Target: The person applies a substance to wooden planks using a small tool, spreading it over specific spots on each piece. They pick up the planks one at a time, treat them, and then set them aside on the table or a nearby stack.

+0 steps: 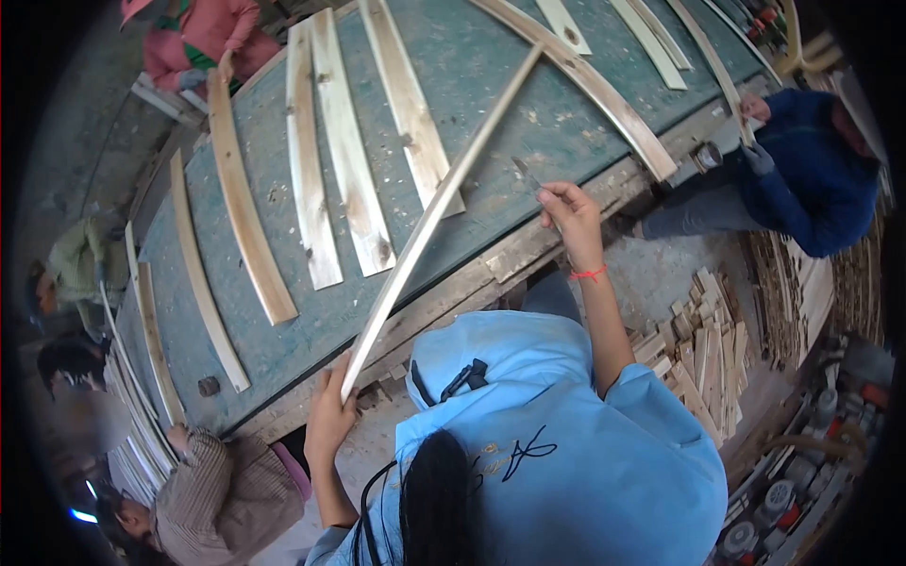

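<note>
My left hand (330, 410) is closed around the near end of a long, narrow wooden strip (439, 206). The strip slants up and away over the green-topped table (491, 236), its far end crossing another board (604, 94). My right hand (571, 217), a red string on its wrist, pinches a small, thin, blade-like tool (527, 174) above the table's near edge. Its exact kind is too small to make out. Left of the raised strip, several flat wooden boards lie side by side, among them a knotty board (351, 151) and a browner one (245, 212).
Co-workers stand around the table: a person in pink (203, 42), one in dark blue (802, 170), one in stripes (222, 491). A small dark can (706, 156) sits by the right edge. A pile of wood offcuts (703, 354) lies on the floor at right.
</note>
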{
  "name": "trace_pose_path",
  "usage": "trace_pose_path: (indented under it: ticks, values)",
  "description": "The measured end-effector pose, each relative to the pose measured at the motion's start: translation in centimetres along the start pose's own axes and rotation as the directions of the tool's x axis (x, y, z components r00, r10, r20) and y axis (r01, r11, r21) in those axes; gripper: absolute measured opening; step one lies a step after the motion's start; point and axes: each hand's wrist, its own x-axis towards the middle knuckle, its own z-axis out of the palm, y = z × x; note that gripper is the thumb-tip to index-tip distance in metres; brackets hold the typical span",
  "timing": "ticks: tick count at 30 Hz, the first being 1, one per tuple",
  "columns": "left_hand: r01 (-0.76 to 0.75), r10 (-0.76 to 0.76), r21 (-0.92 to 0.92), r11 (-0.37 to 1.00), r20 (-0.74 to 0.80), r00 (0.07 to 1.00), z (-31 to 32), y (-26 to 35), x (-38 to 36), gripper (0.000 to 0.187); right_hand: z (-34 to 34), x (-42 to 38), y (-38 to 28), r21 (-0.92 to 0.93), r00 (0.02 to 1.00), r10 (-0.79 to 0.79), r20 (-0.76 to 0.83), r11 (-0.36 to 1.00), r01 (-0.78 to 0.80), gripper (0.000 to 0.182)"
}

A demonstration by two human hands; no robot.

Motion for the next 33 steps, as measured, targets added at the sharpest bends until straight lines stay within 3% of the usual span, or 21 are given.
trace_pose_path:
  ticks: [2, 3, 8, 10, 11, 12, 14, 15, 16, 18, 20, 22, 25, 33]
  values:
    - [0.07, -0.025, 0.261, 0.963, -0.171, 0.985, -0.2, 1.3, -0.5, 0.069, 0.9, -0.2, 0.3, 0.033, 1.0, 0.003, -0.024, 0.999, -0.002, 0.018]
    - [0.115, -0.058, 0.259, 0.959, -0.218, 0.974, 0.3, 1.2, -0.6, 0.075, 1.3, -0.4, 0.4, 0.062, 1.0, -0.012, -0.013, 0.998, 0.013, 0.018]
    - [0.095, -0.053, 0.162, 0.982, -0.243, 0.969, 3.6, 0.0, -1.6, 0.058, 2.0, -1.1, -0.3, 0.07, 1.0, -0.019, 0.014, 0.997, 0.018, 0.02]
    - [0.12, -0.128, -0.124, 0.985, -0.057, 0.99, 4.6, -1.1, -1.9, 0.052, 1.7, -1.3, -0.5, 0.071, 1.0, -0.02, 0.019, 0.997, 0.018, 0.02]
    - [0.171, -0.163, -0.188, 0.967, 0.054, 0.985, 4.7, -1.8, -2.0, 0.047, 1.4, -1.3, -0.6, 0.081, 1.0, -0.024, 0.008, 0.996, 0.023, 0.02]
    - [0.172, -0.165, -0.193, 0.966, 0.049, 0.985, 5.4, -3.9, -2.3, 0.047, 1.0, -1.2, -0.7, 0.091, 1.0, -0.027, -0.003, 0.995, 0.027, 0.019]
    - [0.466, -0.193, -0.603, 0.648, 0.462, 0.866, 7.7, -9.5, -3.1, 0.051, 0.3, -1.0, -0.8, 0.104, 1.0, -0.031, 0.005, 0.994, 0.03, 0.019]
    - [0.583, -0.234, -0.684, 0.439, 0.54, 0.809, 7.8, -9.8, -3.5, 0.057, 0.0, -0.8, -0.8, 0.106, 1.0, -0.023, -0.007, 0.994, 0.024, 0.019]
    - [0.583, -0.236, -0.687, 0.433, 0.538, 0.809, 8.0, -9.9, -3.7, 0.057, -0.2, -0.7, -0.9, 0.108, 1.0, -0.014, -0.021, 0.994, 0.016, 0.019]
    - [0.583, -0.072, -0.81, 0.068, 0.579, 0.812, 7.5, -8.9, -3.5, 0.06, -0.1, -0.5, -1.2, 0.093, 1.0, -0.006, -0.021, 0.996, 0.008, 0.019]
    - [0.45, -0.083, -0.817, 0.361, 0.453, 0.888, 8.0, -9.8, -2.9, 0.058, 0.1, -0.5, -1.4, 0.047, 0.999, -0.023, -0.04, 0.999, 0.024, 0.021]
    - [0.509, -0.055, -0.828, 0.234, 0.511, 0.858, 7.6, -8.7, -3.0, 0.06, 0.6, -0.7, -1.8, 0.084, 0.999, -0.029, -0.025, 0.996, 0.031, 0.022]
    - [0.437, -0.007, -0.861, 0.259, 0.451, 0.892, 7.3, -7.1, -2.9, 0.06, 1.0, -0.6, -2.1, 0.115, 1.0, -0.013, 0.016, 0.993, 0.011, 0.023]
    - [0.465, -0.023, -0.844, 0.267, 0.477, 0.879, 5.6, -6.1, -3.2, 0.057, 0.9, -1.1, -1.3, 0.109, 0.999, 0.021, 0.025, 0.994, -0.024, 0.023]
